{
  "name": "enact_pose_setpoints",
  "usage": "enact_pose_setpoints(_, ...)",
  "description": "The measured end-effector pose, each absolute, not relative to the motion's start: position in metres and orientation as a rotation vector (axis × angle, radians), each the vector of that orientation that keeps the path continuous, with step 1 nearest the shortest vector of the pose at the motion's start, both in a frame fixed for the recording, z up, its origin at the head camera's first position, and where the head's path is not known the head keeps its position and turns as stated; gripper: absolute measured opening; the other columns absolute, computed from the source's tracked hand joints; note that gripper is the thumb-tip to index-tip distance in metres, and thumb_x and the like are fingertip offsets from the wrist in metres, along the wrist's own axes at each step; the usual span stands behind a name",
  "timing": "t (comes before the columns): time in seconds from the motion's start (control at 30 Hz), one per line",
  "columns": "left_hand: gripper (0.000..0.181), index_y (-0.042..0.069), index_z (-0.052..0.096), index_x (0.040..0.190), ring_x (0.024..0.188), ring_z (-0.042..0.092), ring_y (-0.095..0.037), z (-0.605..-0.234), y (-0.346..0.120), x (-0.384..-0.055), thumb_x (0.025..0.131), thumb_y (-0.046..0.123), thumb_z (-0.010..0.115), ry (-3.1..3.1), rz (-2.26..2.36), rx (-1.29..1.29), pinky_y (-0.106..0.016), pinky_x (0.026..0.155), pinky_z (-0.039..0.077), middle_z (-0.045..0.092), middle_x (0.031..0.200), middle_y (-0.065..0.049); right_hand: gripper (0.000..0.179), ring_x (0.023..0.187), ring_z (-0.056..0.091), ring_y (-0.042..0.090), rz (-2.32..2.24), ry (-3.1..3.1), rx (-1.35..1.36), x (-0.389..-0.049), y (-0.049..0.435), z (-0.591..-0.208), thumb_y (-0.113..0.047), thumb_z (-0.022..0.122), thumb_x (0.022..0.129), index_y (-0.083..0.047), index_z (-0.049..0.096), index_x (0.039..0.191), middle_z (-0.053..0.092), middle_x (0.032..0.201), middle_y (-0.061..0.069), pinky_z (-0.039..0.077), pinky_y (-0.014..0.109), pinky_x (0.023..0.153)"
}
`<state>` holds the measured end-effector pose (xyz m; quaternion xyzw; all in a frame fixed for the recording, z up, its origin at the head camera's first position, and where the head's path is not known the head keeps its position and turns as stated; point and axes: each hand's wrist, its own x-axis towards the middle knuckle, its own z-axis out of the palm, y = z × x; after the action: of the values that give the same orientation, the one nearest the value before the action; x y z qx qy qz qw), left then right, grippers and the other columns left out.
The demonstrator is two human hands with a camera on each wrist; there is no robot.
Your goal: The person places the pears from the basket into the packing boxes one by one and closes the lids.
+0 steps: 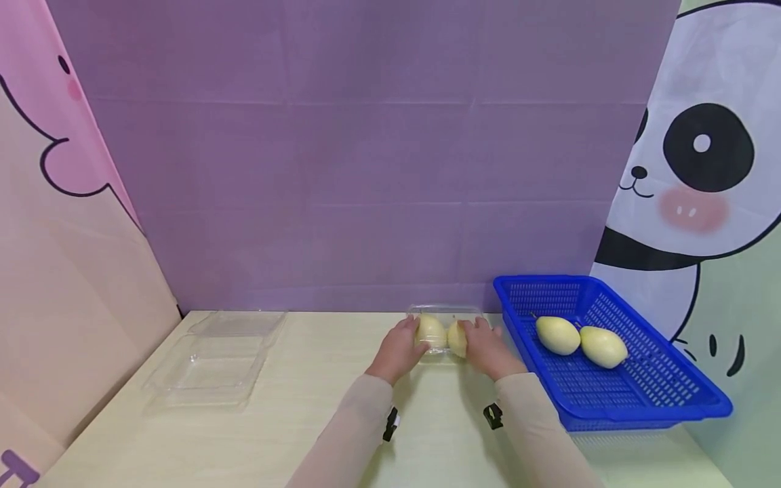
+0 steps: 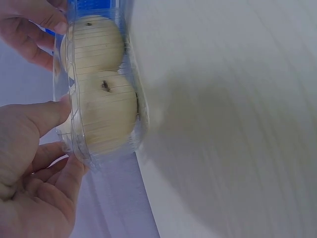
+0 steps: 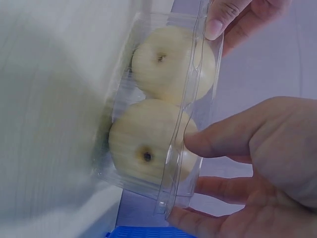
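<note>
Near the tabletop's [image 1: 329, 379] far edge, the clear plastic clamshell [image 3: 189, 94] of two pears [image 1: 432, 331] lies lengthwise from left hand [image 1: 398, 350] to right hand [image 1: 489, 350] — each pinching the rim at its own end, neither nearer.

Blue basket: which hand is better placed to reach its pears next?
Probably the right hand: it is nearer the blue basket, while the left hand is at the clear container's far end. Both hands hold the container.
</note>
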<state>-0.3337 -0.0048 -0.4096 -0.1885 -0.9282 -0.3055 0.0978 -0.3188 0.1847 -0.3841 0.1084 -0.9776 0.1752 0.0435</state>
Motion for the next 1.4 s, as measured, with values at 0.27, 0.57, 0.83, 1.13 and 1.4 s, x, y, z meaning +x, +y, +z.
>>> enact_pose_setpoints(0.27,0.059,-0.014,0.048,0.139,0.135,0.044,-0.041,-0.408,-0.002,-0.34,0.094,0.017,0.071,-2.728,-0.887,-0.56,-0.046,0.113,0.036,0.047,0.144,-0.03,0.048,0.125,0.036,0.058,0.565,-3.001,0.316,-0.326,0.187,-0.382,0.005,0.046,0.098,-0.001,0.047,0.145,0.037,0.145,0.034,0.038,0.07,0.1)
enact_pose_setpoints(0.57,0.058,-0.013,0.049,0.138,0.134,0.045,-0.041,-0.406,0.001,-0.342,0.094,0.017,0.072,-2.729,-0.886,-0.548,-0.046,0.113,0.036,0.047,0.145,-0.028,0.049,0.123,0.039,0.06,0.547,-2.98,0.341,-0.331,0.191,-0.383,0.007,0.051,0.094,0.0,0.051,0.142,0.042,0.141,0.035,0.037,0.07,0.101)
enact_pose_setpoints(0.83,0.058,-0.015,0.048,0.138,0.136,0.043,-0.04,-0.408,0.002,-0.347,0.094,0.014,0.071,-2.729,-0.896,-0.568,-0.045,0.115,0.034,0.045,0.145,-0.03,0.051,0.129,0.036,0.061,0.549,-2.968,0.347,-0.337,0.194,-0.387,0.008,0.051,0.092,0.0,0.051,0.142,0.041,0.143,0.036,0.032,0.071,0.105)
enact_pose_setpoints(1.13,0.058,-0.014,0.047,0.14,0.138,0.041,-0.04,-0.408,0.003,-0.348,0.096,0.015,0.07,-2.757,-0.925,-0.552,-0.046,0.115,0.032,0.042,0.148,-0.028,0.052,0.129,0.036,0.06,0.573,-2.968,0.315,-0.339,0.194,-0.388,0.008,0.053,0.091,-0.001,0.052,0.142,0.041,0.144,0.034,0.031,0.07,0.106)
enact_pose_setpoints(1.4,0.057,-0.013,0.047,0.14,0.137,0.041,-0.04,-0.406,0.005,-0.353,0.096,0.016,0.069,-2.765,-0.885,-0.548,-0.045,0.115,0.033,0.043,0.148,-0.028,0.052,0.13,0.033,0.061,0.592,-2.984,0.281,-0.343,0.194,-0.387,0.007,0.051,0.094,-0.003,0.049,0.145,0.038,0.146,0.034,0.032,0.072,0.104)
